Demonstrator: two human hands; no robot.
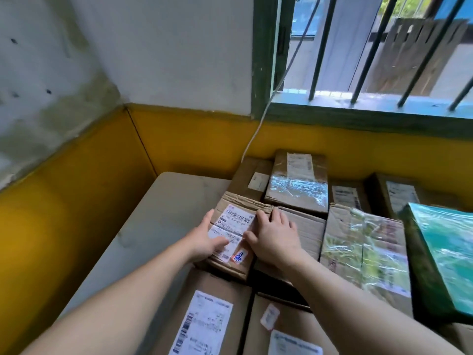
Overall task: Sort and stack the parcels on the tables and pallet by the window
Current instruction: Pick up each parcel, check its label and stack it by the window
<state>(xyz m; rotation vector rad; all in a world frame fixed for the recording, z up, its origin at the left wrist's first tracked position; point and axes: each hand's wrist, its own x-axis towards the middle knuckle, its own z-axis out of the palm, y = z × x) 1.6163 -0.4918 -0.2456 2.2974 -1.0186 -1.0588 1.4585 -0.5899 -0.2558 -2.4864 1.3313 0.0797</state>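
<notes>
One grey table [163,201] in the corner under the window [371,60], with about ten parcels packed on it, some cut off at the edges. Both hands are on one small labelled box [236,226] atop the stack: left hand [204,242] flat against its side, right hand [275,234] spread on top. Label text is unreadable.

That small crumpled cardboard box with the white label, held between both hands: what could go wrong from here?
1. The small crumpled cardboard box with the white label sits at the left edge of the stack, beside the bare grey table top; a push could tip it off.
2. The left hand and right hand lie flat on it, not gripping, so it might slip.
3. Its dented top may sag under further parcels.
</notes>
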